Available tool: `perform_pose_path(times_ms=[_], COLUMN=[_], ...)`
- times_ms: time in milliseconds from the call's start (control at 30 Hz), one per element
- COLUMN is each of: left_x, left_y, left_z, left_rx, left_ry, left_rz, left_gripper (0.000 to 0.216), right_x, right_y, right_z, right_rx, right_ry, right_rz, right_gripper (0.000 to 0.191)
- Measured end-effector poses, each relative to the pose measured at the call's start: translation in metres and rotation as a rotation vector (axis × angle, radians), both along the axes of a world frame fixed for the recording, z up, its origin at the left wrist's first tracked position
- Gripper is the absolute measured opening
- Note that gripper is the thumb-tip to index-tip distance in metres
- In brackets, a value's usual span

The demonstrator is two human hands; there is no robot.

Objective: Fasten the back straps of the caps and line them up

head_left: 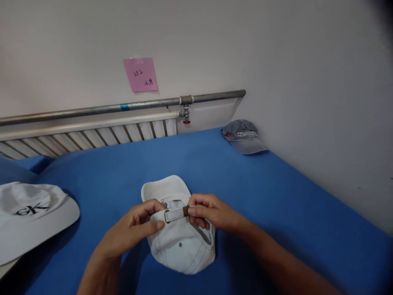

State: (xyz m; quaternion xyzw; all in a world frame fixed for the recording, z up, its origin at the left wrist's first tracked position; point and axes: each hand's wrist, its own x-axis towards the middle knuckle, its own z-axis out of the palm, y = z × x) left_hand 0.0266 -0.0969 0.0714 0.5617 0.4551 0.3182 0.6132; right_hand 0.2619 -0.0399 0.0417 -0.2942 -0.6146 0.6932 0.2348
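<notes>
A white baseball cap [181, 254] lies on the blue sheet with its brim pointing away from me and its back opening facing up. Across that opening runs a white adjustment strap [175, 214] with a brass-coloured buckle [186, 210]. My right hand [207, 209] pinches the strap at the buckle between thumb and fingers. On the other side, my left hand [144, 223] grips the cap's edge by the strap's slot, thumb outside and fingers curled toward the inside. Part of the left fingers is hidden by the cap.
A white cap with black letters [33, 209] sits at the left. In the far corner a grey cap [245, 137] rests on the blue sheet [123, 172] by the wall. A radiator [89, 137], a metal pipe [153, 103] and a pink note [140, 75] line the back wall.
</notes>
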Motion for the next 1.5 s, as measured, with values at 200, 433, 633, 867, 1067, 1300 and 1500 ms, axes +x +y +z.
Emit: perform_pose_path(times_ms=[200, 433, 633, 867, 1067, 1300, 1500], left_x=[0.004, 0.015, 0.016, 0.019, 0.022, 0.02, 0.022], left_y=[-0.001, 0.0, 0.002, 0.006, 0.009, 0.011, 0.012], left_z=[-0.001, -0.007, -0.012, -0.029, -0.018, -0.014, -0.015], left_rx=[0.012, 0.048, 0.062, 0.027, -0.132, -0.287, -0.311], left_ry=[0.015, 0.113, 0.142, 0.124, -0.107, -0.344, -0.439], left_rz=[0.016, 0.0, -0.081, -0.036, 0.047, 0.317, 0.311], left_gripper=[0.019, 0.02, 0.008, 0.016, 0.024, 0.021, 0.028], right_x=[-0.003, -0.006, -0.01, -0.013, -0.012, -0.013, -0.016], right_y=[-0.005, -0.018, -0.021, -0.022, -0.016, -0.017, -0.02], right_z=[0.005, 0.004, 0.001, -0.001, -0.009, -0.006, -0.002], right_rx=[0.473, 1.188, 1.135, 0.996, 0.946, 0.898, 0.89], right_ry=[-0.109, -0.113, -0.026, 0.048, 0.044, 0.017, 0.058], right_rz=[-0.229, -0.259, -0.148, -0.085, -0.158, -0.209, -0.274], right_gripper=[0.004, 0.014, 0.011, 0.015, 0.012, 0.003, 0.002])
